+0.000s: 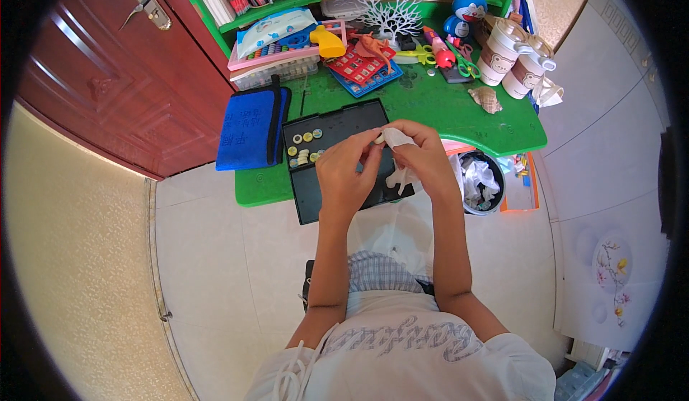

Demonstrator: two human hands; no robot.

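Observation:
Both of my hands meet above a black folding case [307, 194] that lies open at the front of the green desk. My left hand [347, 173] is closed in a pinch on a small pale round piece [380, 140], mostly hidden by fingertips. My right hand [425, 158] is closed around a white tissue [396, 139], pressing it against that piece; a loose end of the tissue hangs below the fingers. In the case's left part lie several small round pieces [307, 137], whitish with yellow-green or bluish faces, some tipped on edge.
A blue zip pouch [245, 132] rests left of the case. Behind stand a pink-rimmed box [244, 63], red and blue cards [359, 63], a white coral-like ornament [391, 17], a shell [486, 99] and two cups [500, 53]. A lined trash bin [479, 184] is below right.

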